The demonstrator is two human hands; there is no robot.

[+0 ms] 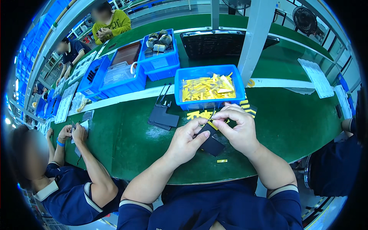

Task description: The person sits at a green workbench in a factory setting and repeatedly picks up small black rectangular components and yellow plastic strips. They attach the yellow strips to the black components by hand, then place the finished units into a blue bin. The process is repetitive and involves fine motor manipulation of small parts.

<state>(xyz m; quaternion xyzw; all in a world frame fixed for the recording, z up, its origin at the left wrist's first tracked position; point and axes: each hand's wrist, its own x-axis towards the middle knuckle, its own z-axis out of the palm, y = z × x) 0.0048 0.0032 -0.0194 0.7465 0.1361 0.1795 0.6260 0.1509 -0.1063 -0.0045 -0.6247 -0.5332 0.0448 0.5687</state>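
Observation:
Over the near part of the green table, my left hand is closed on a flat black L-shaped pack, thumb on top. It looks like a battery, though its kind is not certain. A yellow strip lies across its upper end. My right hand pinches at that end, by the strip and a thin dark lead; its fingertips hide what exactly they grip. Similar black packs with leads lie stacked to the left. Beyond my hands are loose yellow strips, and one small yellow strip lies nearer me.
A blue bin of yellow pieces stands just beyond my hands, beside a white post. More blue bins stand at the back left. A co-worker sits at my left, hands on a small piece. White trays lie far right.

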